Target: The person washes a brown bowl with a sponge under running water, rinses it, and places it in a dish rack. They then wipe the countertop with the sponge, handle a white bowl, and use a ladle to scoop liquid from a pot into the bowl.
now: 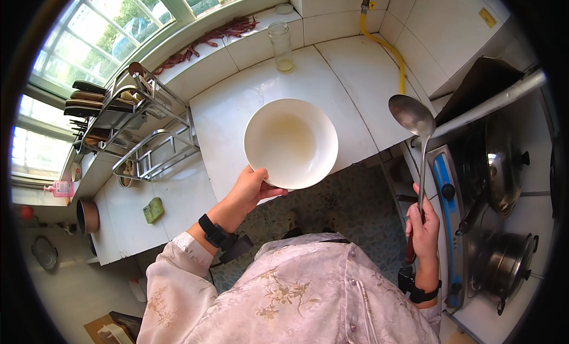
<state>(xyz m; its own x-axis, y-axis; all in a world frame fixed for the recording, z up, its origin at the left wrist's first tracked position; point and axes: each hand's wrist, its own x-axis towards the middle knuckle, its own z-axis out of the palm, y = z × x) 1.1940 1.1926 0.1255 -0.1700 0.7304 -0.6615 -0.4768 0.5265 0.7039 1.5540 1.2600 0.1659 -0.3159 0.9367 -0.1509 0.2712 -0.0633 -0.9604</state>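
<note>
My left hand grips the near rim of a white bowl, thumb on top of the edge. A little pale yellowish liquid lies in the bottom of the bowl. At the right, my right hand is closed around the handle of a metal ladle, whose bowl points up and away from me. Beyond the white bowl, a clear glass jar with some yellowish liquid at its base stands open on the white tiled counter.
Right of me sit a gas stove, a lidded pan and a lidded steel pot. A metal rack with knives stands left, near a green sponge. Dried red chillies line the windowsill. A yellow hose runs down the wall.
</note>
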